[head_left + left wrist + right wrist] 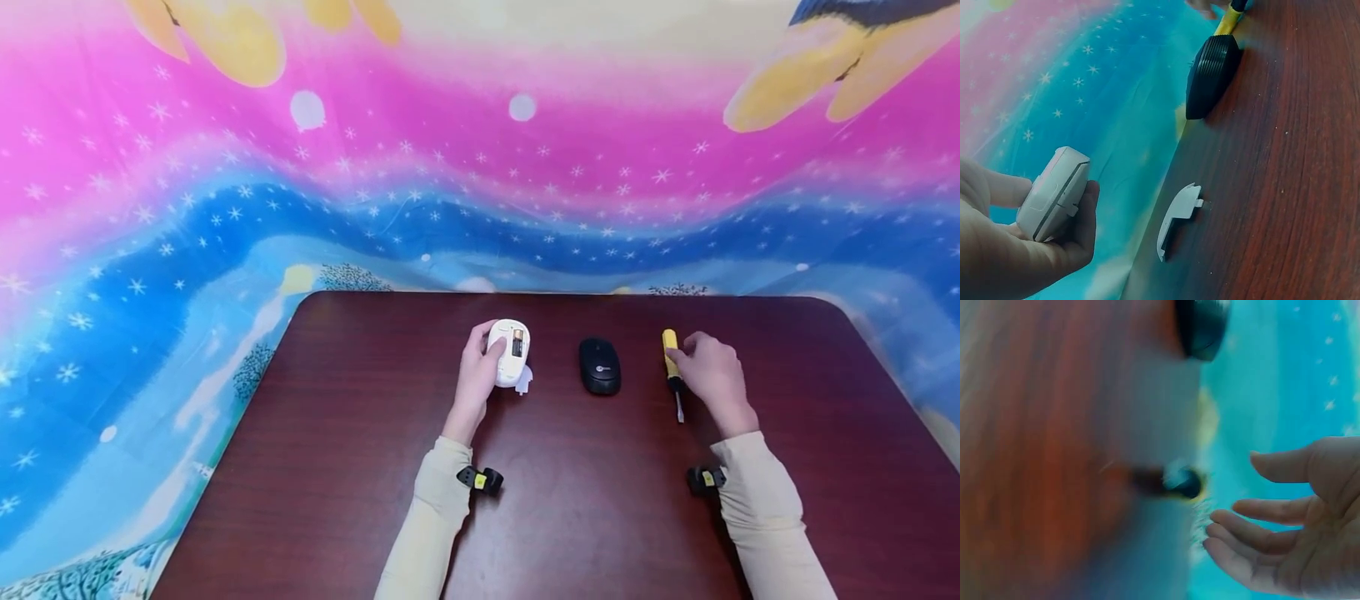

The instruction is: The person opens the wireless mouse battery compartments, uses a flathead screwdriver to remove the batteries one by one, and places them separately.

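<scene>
A white computer mouse [512, 372] is held up in my left hand [474, 367], its underside turned toward the head camera. Its battery bay stands uncovered, with a battery [518, 342] inside. Just below it lies the loose white battery cover [1175, 215] on the table. A screwdriver [671, 354] with a yellow and black handle lies on the right, its metal tip toward me. Close beside its handle is my right hand [714, 377]. In the right wrist view, thumb and fingers [1282, 467] are spread apart with nothing between them; the screwdriver there is blurred.
Between the two hands a black mouse [600, 367] sits on the dark wooden table [585, 492]. A patterned pink and blue cloth [465, 183] hangs behind the table's far edge. Each wrist wears a small black camera.
</scene>
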`<state>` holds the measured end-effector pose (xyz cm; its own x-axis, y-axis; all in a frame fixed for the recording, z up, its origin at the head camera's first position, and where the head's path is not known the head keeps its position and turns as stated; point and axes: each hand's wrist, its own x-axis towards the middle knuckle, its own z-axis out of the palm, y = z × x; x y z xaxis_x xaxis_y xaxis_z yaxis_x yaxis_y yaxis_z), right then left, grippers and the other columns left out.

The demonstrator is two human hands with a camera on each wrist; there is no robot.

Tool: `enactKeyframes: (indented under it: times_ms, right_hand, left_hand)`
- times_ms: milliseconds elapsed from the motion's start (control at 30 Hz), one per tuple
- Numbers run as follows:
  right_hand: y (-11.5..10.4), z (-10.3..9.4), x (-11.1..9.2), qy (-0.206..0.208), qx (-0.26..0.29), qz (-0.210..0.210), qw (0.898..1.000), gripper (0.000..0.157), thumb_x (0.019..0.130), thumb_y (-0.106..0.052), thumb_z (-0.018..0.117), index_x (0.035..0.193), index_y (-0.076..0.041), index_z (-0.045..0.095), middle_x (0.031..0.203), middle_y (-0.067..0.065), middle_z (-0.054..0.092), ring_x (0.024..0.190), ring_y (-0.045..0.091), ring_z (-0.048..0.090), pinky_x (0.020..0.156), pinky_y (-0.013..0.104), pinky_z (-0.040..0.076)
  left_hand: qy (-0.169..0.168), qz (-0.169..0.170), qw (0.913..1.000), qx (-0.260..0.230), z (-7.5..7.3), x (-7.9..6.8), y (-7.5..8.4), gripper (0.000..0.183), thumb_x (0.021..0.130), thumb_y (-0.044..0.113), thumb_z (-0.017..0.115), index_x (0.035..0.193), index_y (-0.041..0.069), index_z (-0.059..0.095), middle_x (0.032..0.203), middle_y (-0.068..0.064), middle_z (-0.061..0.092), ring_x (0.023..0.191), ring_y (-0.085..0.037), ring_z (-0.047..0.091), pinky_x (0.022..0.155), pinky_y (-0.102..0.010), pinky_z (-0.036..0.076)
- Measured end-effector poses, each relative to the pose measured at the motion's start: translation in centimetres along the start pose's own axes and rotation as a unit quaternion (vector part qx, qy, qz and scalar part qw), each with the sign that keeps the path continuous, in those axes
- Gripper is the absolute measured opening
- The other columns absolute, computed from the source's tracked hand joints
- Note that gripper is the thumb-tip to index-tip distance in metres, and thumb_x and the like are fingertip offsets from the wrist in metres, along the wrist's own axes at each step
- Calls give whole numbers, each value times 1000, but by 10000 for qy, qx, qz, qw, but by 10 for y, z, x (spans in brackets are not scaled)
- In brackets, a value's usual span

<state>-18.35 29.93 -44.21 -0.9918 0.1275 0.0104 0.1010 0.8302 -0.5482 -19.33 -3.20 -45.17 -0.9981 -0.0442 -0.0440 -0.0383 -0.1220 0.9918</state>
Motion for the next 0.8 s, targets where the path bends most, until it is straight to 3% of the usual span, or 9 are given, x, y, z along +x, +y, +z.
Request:
enactKeyframes:
  times_ms: [100, 233, 667, 800]
  right_hand:
    - [-23, -1, -5, 376, 175, -383, 9984, 41, 104, -21, 63, 122, 16, 60, 95, 29, 68, 70, 32, 60, 61, 42, 47]
    - [-53, 2, -8, 426, 740, -945, 9919, 35, 104, -21, 63, 123, 8, 64, 102, 25, 71, 90, 39, 68, 77, 52, 52]
    - [-112, 48, -2, -287, 1972, -1654, 9659, 33, 101, -13, 69, 132, -5, 65, 116, 22, 71, 105, 38, 70, 91, 55, 54]
    - [-122, 61, -2, -552, 2248, -1704, 9578, 37, 100, -10, 68, 137, -7, 64, 123, 23, 69, 107, 37, 71, 86, 51, 57]
  left_hand:
    - [-55, -66, 9999, -99, 0, -1, 0, 35, 103, 1, 56, 137, -5, 55, 124, -25, 66, 95, -19, 64, 75, -22, 50]
    - [-152, -156, 9996, -169, 2, -1, 1, 36, 100, 1, 60, 135, -5, 56, 120, -25, 68, 90, -17, 66, 73, -24, 54]
    - [-159, -237, 9996, 59, 6, 0, 1, 37, 96, 5, 67, 130, -5, 57, 114, -22, 70, 90, -16, 64, 75, -25, 52]
    - [-236, -204, 9995, 22, 8, -1, 0, 37, 96, 6, 67, 129, -5, 57, 112, -21, 70, 89, -14, 64, 75, -23, 51]
